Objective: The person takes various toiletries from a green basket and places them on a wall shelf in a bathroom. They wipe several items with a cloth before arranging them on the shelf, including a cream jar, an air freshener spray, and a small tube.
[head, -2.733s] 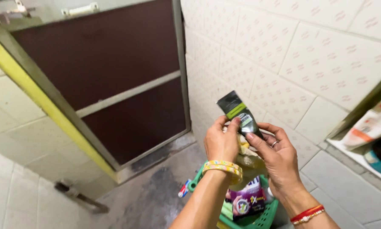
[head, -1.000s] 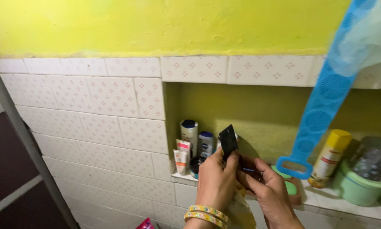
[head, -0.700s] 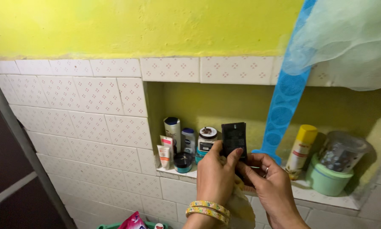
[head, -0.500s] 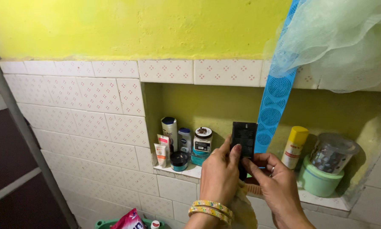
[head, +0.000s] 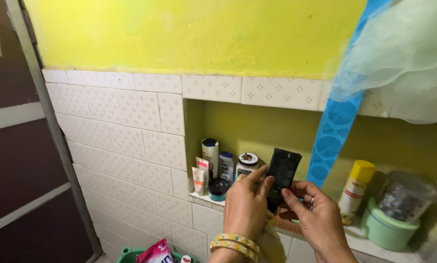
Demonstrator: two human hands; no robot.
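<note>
A black squeeze tube (head: 281, 174) stands upright between both my hands, in front of a tiled wall niche (head: 213, 92). My left hand (head: 246, 208), with yellow bangles at the wrist, pinches the tube's left edge. My right hand (head: 314, 219), wearing a ring, grips the tube's lower end from the right. A pale plastic bag (head: 271, 243) hangs under my left hand.
On the niche shelf (head: 202, 197) stand a dark-capped white bottle (head: 210, 152), small tubes (head: 199, 175), a blue bottle (head: 226, 166), jars (head: 247, 163), a yellow-capped spray can (head: 354, 190) and a green tub (head: 387, 228). A blue silicone scrubber strap (head: 334, 131) and pale netting (head: 398, 68) hang at right. A green basket (head: 130, 254) sits below; a dark door (head: 14, 146) stands left.
I have turned from the door and basket up to the niche, carrying the tube in both hands. Over the last second the tube has stayed upright by the shelf, tilting slightly.
</note>
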